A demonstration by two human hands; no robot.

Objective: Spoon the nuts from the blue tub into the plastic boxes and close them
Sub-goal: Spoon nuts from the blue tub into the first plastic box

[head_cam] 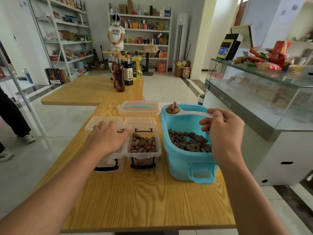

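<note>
Mid-transfer, judging by the load: right hand (220,128) gripping the spoon (186,113) by its handle, bowl heaped with nuts and hovering over the far left corner of the tub (184,165). Left hand (108,138) lying flat, fingers relaxed, resting on the left box (110,161), thumb touching the rim of the right box (144,155); likely steadying both. Right box sitting just beside the tub, lid hinged back, already fairly full of nuts (143,144); contents of the left box hidden under the hand, cannot tell. Next move probably calling for swinging the spoon left over an open box and tipping slowly, keeping it level en route since the heap is riding high and one nut is perched on top. Tub still holding a thin layer of brown oval nuts. Spare clear lid (139,108) with blue handle lying behind the boxes on the desk (135,200). Neither box closed yet.
</note>
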